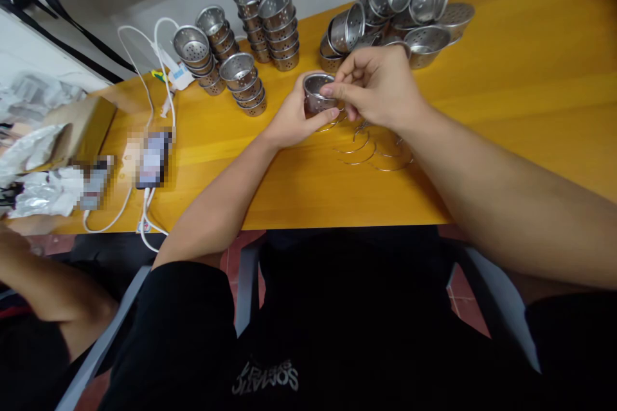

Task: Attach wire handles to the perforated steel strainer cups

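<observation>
My left hand [292,117] is wrapped around a small perforated metal cup [317,104], its mouth facing up, just above the table. At the cup's right rim, my right hand [382,85] is closed in a pinch, with the thumb tip over the opening. Whatever lies between those fingers is hidden. Several thin curved metal wires [365,159] lie on the table below and beside my right hand, partly covered by it.
Stacks of perforated cups [284,32] stand at the back left. A heap of tumbled cups [427,45] lies beyond my right hand. Phones [154,160] with white cables, plastic bags [48,192] and a cardboard box [89,128] occupy the left. Another person's arm [53,282] shows at lower left.
</observation>
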Demonstrator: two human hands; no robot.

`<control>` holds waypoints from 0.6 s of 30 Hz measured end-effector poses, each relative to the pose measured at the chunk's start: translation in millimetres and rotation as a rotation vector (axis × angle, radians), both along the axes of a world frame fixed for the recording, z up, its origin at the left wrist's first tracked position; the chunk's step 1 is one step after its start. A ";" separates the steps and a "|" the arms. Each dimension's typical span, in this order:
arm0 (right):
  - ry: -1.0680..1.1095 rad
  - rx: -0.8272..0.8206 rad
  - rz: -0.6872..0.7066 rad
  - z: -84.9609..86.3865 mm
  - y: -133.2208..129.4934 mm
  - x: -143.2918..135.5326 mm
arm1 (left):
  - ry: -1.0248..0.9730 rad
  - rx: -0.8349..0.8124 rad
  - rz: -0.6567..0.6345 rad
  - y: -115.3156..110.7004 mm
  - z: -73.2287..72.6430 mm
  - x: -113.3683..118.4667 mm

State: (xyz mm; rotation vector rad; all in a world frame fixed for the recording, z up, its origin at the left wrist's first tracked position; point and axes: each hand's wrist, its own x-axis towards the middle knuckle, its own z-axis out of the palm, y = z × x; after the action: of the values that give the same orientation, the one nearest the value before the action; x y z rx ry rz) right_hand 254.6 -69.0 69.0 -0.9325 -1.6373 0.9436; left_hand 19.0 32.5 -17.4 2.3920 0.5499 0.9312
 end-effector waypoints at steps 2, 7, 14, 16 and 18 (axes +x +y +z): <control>-0.018 -0.006 -0.001 0.2 0.1 0.5 | -0.001 0.000 -0.006 1.0 -1.2 0.2; -0.067 -0.005 0.033 -2.1 2.4 5.7 | 0.017 0.012 0.026 -4.8 2.0 0.3; -0.159 0.193 -0.155 -7.7 0.0 1.0 | -0.011 -0.056 0.146 3.4 3.8 -9.7; -0.198 0.225 -0.151 -9.3 -0.3 1.1 | -0.023 -0.076 0.160 8.3 4.2 -15.5; -0.224 0.230 -0.104 -12.6 1.2 3.1 | -0.027 -0.086 0.177 10.4 5.5 -20.3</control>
State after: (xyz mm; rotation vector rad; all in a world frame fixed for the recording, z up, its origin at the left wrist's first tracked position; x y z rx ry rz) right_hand 257.7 -67.8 56.5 -0.9799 -1.8216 0.5813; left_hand -1.3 42.9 -11.9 2.2789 0.7859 0.9918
